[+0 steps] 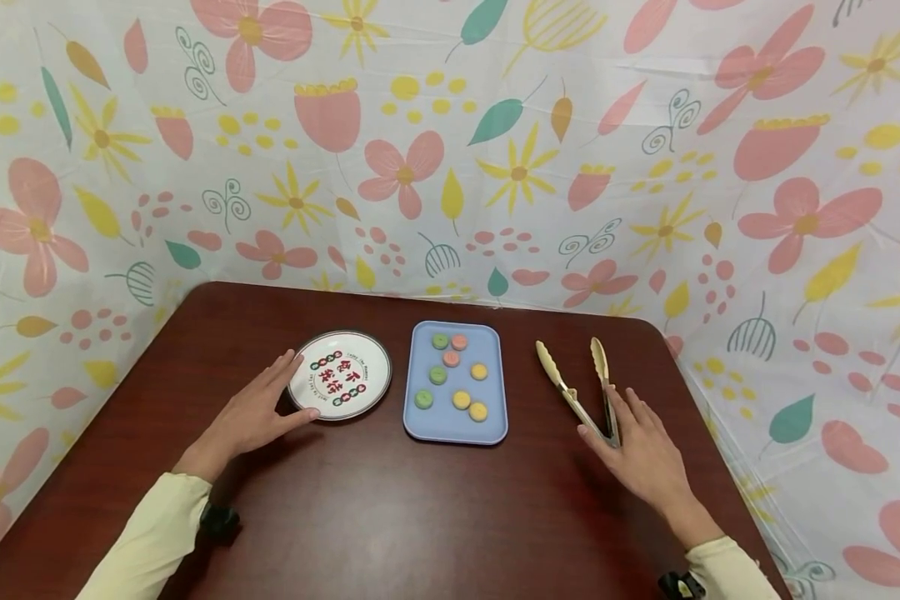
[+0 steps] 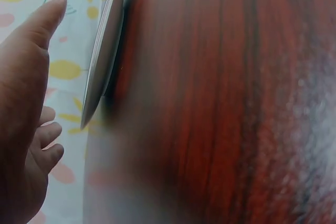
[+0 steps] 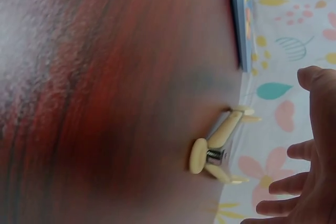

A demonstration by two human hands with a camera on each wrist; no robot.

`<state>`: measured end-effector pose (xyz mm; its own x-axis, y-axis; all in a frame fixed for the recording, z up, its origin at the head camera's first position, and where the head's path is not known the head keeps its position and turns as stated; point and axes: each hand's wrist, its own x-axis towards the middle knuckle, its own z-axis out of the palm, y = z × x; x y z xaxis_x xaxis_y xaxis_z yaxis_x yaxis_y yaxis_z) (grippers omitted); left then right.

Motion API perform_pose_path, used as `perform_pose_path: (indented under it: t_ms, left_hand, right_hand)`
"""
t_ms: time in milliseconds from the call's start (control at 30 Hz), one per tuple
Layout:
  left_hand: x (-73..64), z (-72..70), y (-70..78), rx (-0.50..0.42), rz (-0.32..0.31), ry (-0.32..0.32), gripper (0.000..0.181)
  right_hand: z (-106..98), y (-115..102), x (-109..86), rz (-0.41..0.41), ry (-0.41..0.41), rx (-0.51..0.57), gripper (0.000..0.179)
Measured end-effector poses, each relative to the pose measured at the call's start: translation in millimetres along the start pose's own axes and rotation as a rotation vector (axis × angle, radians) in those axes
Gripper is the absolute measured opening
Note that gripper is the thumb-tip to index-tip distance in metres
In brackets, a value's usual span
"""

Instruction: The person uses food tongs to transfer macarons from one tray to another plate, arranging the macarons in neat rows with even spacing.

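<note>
My left hand (image 1: 249, 419) hovers at the left rim of a round white plate (image 1: 377, 371) with red characters, its fingers stretched and thumb spread. In the left wrist view the plate (image 2: 106, 51) appears edge-on beside that hand (image 2: 26, 93). Over the handle end of the metal tongs (image 1: 572, 396) is my right hand (image 1: 645, 457), fingers extended and overlapping the handles in the head view. The tongs lie spread, with cream-coloured tips pointing away. From the right wrist, the hand (image 3: 317, 156) shows loose fingers above and apart from the tongs (image 3: 224, 129).
Between plate and tongs lies a blue rectangular tray (image 1: 457, 429). It carries several small round macaron-like pieces: green (image 1: 423, 399), pink (image 1: 451, 358) and yellow (image 1: 477, 412). The dark wooden table (image 1: 420, 517) meets a flowered curtain (image 1: 450, 167) at its back and sides.
</note>
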<state>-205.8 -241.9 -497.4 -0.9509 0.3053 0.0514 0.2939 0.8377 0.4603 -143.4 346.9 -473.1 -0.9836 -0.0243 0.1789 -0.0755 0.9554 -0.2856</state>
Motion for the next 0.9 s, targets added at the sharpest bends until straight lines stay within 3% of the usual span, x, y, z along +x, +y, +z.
perform_pose_path:
  t_ms: [333, 900]
  left_hand:
    - [-0.3, 3.6, -8.2, -0.091, -0.093, -0.069, 0.116]
    - [3.5, 14.9, -13.4, -0.131, -0.097, -0.048, 0.117]
  right_hand:
    - [5.8, 10.3, 6.3, 0.023, 0.044, 0.024, 0.093]
    - [16.7, 11.9, 19.5, 0.174, 0.006, 0.049, 0.111]
